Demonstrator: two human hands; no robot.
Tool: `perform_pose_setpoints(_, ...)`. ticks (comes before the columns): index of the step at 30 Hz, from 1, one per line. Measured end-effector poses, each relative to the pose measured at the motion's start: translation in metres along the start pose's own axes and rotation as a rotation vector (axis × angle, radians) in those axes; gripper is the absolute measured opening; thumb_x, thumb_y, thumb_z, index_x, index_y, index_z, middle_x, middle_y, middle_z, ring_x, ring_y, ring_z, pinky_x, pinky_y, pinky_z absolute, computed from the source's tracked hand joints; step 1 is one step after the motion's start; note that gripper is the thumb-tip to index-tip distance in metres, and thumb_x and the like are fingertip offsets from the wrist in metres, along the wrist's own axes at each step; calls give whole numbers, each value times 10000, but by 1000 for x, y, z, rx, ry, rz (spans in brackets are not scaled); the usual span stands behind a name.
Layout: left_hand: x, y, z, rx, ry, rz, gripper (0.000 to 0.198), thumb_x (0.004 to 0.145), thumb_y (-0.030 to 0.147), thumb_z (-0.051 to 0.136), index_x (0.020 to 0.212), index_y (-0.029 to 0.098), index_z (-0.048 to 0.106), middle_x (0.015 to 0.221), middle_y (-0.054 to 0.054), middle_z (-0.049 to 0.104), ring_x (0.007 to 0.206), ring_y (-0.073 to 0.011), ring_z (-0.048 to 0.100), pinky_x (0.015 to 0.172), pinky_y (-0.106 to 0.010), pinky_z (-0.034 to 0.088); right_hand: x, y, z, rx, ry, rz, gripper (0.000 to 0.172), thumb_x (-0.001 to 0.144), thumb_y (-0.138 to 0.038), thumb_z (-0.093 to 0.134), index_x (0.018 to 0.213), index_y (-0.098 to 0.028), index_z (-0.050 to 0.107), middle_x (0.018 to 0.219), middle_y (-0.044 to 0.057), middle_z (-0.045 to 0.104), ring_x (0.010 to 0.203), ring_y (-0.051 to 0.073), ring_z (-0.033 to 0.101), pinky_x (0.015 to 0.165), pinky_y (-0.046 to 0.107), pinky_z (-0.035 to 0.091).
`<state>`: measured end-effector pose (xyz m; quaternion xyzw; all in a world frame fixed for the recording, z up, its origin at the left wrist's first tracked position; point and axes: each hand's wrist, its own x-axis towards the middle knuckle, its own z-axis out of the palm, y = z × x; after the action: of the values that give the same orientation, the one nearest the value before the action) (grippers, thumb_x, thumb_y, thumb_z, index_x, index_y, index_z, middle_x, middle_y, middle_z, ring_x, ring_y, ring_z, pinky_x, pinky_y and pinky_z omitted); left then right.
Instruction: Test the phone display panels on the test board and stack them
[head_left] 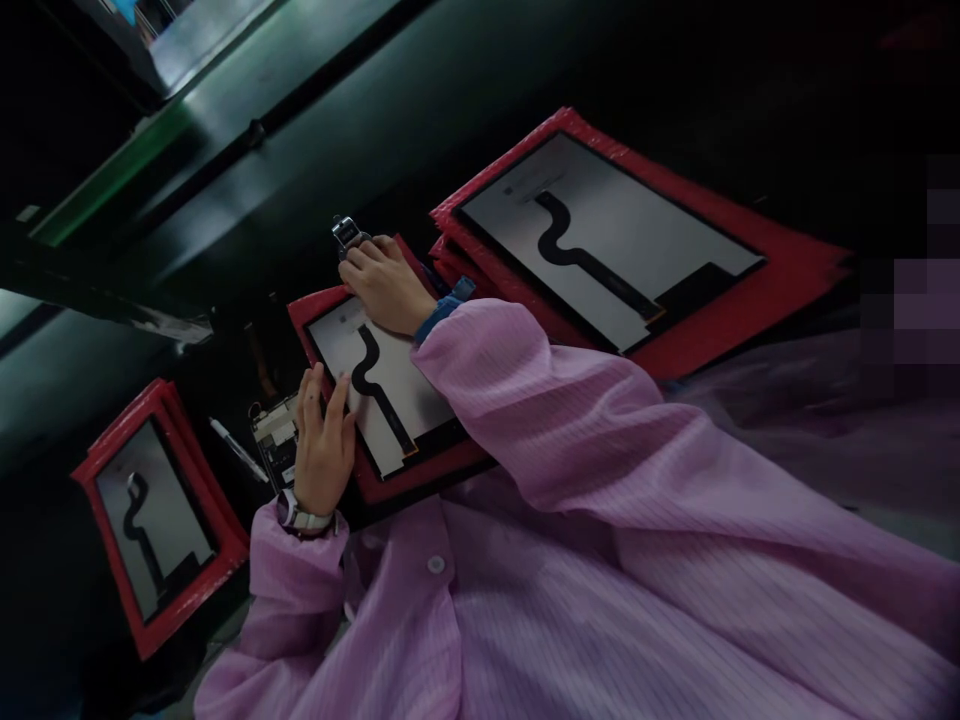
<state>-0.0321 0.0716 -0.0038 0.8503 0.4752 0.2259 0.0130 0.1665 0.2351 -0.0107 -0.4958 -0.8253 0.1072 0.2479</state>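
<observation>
In front of me lies a display panel [409, 395] with a grey back and a black S-shaped flex cable [384, 402], on a red foam sheet [301, 312]. My left hand [326, 445] is at the panel's left edge, fingers stretched and apart, holding nothing. Over the panel's far edge, my right hand [388, 285] has its fingers curled on a small chrome device with a dark window, like a tally counter [347, 233]. The underside of that hand and its thumb are hidden. An opened device with bare circuit boards [279, 440] sits left of the panel, partly behind my left hand.
To the right, another panel [622, 225] rests on stacked red foam sheets [705, 335]. At far left a similar panel [154, 515] tops a red stack [225, 530]. A white pen-like item [238, 450] lies between. A metal rail [255, 135] runs along the back.
</observation>
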Motion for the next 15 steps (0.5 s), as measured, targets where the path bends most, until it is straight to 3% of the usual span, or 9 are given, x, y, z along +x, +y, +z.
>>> perform_pose_setpoints(4,-5,9,0,-129,60,-207,572,1037,281,526,1581,273,349,1701,-160,224,1588,-305,207,1266,-548,275,-1,-4,-9,70,15,49,387,973,-20,271,1213,-141,549,1145,99,686,1126,234,618,1113,442,297)
perform_pose_setpoints(7,-7,20,-1,-397,124,-450,757,971,423,650,1605,301,253,1707,-157,191,1572,-310,259,1219,-487,382,-2,-3,-13,161,113,93,267,1013,-95,328,1118,-167,563,1104,84,696,1087,227,624,1044,418,348)
perform_pose_setpoints(11,-4,42,-2,-740,149,-734,907,859,597,734,1567,263,278,1531,-172,479,1346,-285,574,1085,-420,523,-4,2,-18,249,226,134,192,1035,-164,366,1050,-189,555,1004,58,694,981,208,634,995,401,377)
perform_pose_setpoints(15,-3,61,-7,-789,86,-786,694,865,661,677,1364,194,561,1264,-133,682,1152,-267,673,1041,-403,534,-8,0,-17,337,288,153,174,1026,-186,379,1024,-199,552,955,40,672,888,189,625,989,411,399)
